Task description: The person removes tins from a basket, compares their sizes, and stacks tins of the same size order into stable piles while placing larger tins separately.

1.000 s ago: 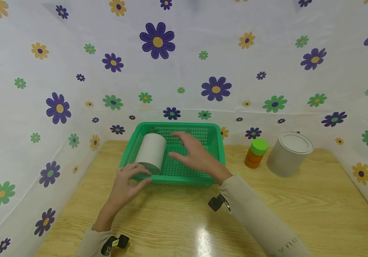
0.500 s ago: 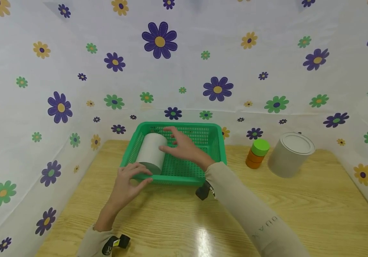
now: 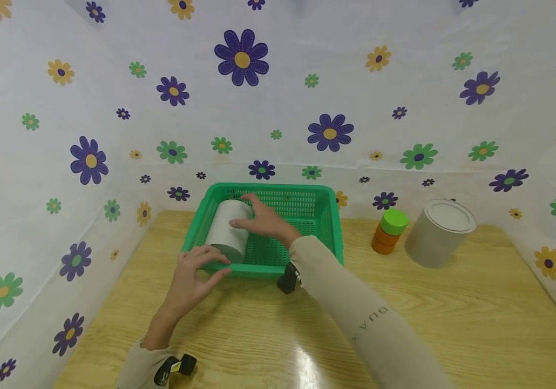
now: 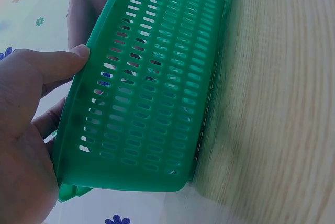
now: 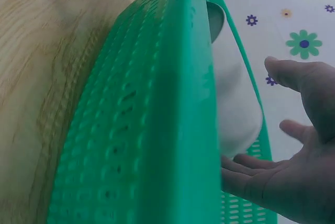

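Observation:
A white can (image 3: 224, 232) lies on its side in the left part of a green plastic basket (image 3: 278, 270). My right hand (image 3: 265, 220) reaches over the can from the right. In the right wrist view its thumb and fingers are spread, with the fingertips near the white can (image 5: 235, 103). My left hand (image 3: 188, 281) pinches the basket's front rim near the left corner. The left wrist view has its thumb on the outside of the green basket (image 4: 141, 93) and the other fingers behind the rim.
Right of the basket on the wooden table (image 3: 365, 313) stands an orange jar (image 3: 384, 237) with a light green lid (image 3: 394, 221). Beside it is an upright white can (image 3: 433, 237) with a lid. A flower-patterned sheet (image 3: 278, 97) encloses the back and sides.
My right hand has moved left, from the middle of the basket to over the lying can. The left hand stays at the rim. The can and basket have not visibly moved.

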{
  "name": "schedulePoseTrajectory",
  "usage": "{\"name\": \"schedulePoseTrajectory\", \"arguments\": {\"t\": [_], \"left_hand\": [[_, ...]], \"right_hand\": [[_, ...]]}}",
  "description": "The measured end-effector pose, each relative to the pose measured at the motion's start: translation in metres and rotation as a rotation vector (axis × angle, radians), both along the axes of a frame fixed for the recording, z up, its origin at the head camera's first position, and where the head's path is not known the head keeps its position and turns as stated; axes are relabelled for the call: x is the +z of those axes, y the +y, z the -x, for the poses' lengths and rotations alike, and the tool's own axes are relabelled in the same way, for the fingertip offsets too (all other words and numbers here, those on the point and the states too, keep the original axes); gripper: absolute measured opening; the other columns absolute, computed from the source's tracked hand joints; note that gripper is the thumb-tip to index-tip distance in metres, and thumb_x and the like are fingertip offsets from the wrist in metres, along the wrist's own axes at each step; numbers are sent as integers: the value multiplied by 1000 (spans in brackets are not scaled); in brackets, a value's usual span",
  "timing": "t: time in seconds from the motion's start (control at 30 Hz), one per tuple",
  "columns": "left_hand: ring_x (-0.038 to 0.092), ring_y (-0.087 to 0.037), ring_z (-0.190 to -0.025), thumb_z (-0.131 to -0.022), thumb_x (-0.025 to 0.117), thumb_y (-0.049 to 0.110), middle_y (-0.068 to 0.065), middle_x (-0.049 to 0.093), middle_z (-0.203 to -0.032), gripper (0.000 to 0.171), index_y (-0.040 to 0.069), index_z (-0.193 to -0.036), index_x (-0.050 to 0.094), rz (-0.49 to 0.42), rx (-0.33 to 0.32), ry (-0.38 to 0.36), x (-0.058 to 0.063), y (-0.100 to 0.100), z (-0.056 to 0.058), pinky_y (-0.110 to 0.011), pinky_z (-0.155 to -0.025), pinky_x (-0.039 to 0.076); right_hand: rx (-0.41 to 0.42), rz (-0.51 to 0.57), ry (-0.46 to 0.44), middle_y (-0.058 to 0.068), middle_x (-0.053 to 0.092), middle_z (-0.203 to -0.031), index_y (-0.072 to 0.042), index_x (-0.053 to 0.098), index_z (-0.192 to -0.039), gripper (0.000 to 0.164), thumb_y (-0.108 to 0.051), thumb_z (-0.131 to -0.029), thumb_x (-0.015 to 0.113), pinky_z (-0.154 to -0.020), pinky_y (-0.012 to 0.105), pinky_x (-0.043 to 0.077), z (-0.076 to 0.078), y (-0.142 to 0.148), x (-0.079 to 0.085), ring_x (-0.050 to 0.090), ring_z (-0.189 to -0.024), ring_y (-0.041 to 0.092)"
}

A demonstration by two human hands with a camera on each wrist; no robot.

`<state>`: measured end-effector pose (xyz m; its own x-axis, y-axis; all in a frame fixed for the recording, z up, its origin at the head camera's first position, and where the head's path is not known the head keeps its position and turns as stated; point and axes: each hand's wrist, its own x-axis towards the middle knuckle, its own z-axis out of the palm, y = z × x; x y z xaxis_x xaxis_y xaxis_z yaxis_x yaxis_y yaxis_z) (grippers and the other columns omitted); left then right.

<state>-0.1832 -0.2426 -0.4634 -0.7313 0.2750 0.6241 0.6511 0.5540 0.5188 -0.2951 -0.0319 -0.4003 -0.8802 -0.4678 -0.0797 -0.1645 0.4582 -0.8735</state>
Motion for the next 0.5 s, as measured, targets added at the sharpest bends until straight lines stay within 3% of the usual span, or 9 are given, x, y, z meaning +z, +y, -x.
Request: {"name": "schedulePoseTrajectory", "arguments": {"t": [0.2,0.33,0.5], "left_hand": [[60,-20,-99,-79,88,7,6,70,-103,24,20,-96,76,-2,-6,3,2,0,1,-40,-80,26],[60,-20,-100,-79,88,7,6,70,-103,24,20,-95,75,-1,0,1,2,-2,0,-40,-81,27],[60,-20,-99,-78,88,6,7,70,-101,25,19,-95,75,-7,-2,9,0,-3,1,-41,-81,27]], "right_hand": [[-74,13,-131,26,43,-150,-17,20,-163,90,-42,-94,73,-86,63,53,0,-13,-1,54,-125,44],[-115,0,-206,25,41,-151,-19,16,-163,96,-44,-92,75,-88,65,51,1,-23,-2,52,-128,44],[-122,3,-238,25,40,-150,-21,8,-165,104,-46,-90,76,-90,65,50,1,-31,-7,52,-126,45]]}}
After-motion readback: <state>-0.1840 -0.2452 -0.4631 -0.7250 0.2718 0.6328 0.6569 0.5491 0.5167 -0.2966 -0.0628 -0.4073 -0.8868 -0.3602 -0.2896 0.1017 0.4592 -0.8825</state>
